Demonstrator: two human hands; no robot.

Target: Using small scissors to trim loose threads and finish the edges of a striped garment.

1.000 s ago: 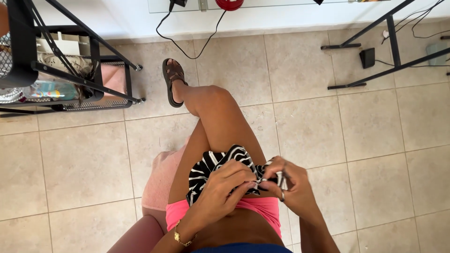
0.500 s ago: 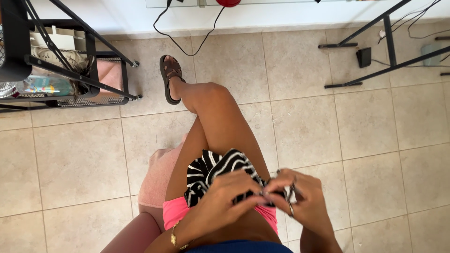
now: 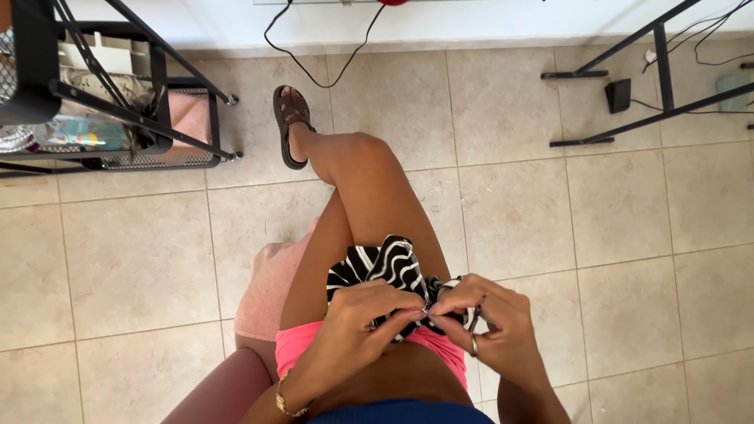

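Note:
A bunched piece of black-and-white striped cloth (image 3: 381, 267) lies on my lap, over pink shorts (image 3: 294, 345). My left hand (image 3: 357, 318) pinches the cloth's near edge, fingertips pressed together. My right hand (image 3: 487, 322), with a ring on one finger, grips the same edge just to the right, a small fold of cloth showing between its fingers. The two hands touch at the fingertips. I cannot tell whether a small tool sits between them. A gold bracelet (image 3: 284, 402) circles my left wrist.
My crossed leg (image 3: 361, 188) stretches forward, ending in a brown sandal (image 3: 289, 126) on beige floor tiles. A pink seat cushion (image 3: 267, 286) is under me. A black metal rack (image 3: 118, 102) with items stands at far left, a black stand (image 3: 628, 86) and cables at far right.
The view has tilted slightly. Both hands stay on the striped cloth's edge, with the fingers shifting a little as they work at the same spot.

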